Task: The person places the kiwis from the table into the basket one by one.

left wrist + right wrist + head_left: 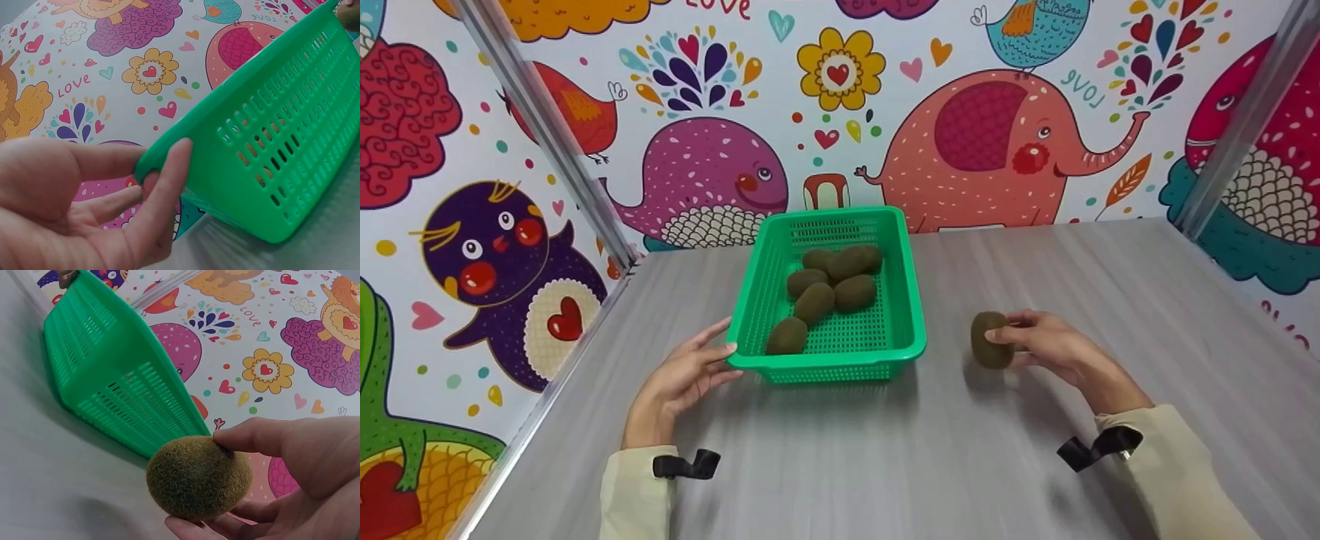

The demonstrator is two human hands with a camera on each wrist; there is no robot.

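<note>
A green plastic basket (919, 300) with slotted sides stands on the table, and several brown kiwis (814, 303) lie inside it, mostly toward its left and back. My left hand (684, 375) grips the basket's near left corner; in the left wrist view its thumb and fingers (169, 185) pinch the rim. To the right of the basket, my right hand (1054, 346) holds one fuzzy kiwi (990, 340) between thumb and fingers. Seen from the right wrist, this kiwi (197, 478) is close in front of the basket's side wall (140, 405).
The grey wood-grain table (825, 465) extends around the basket. Behind it rises a wall panel (825, 165) printed with cartoon animals, with metal posts (547, 135) at the corners. Each sleeve carries a black wrist mount (686, 464).
</note>
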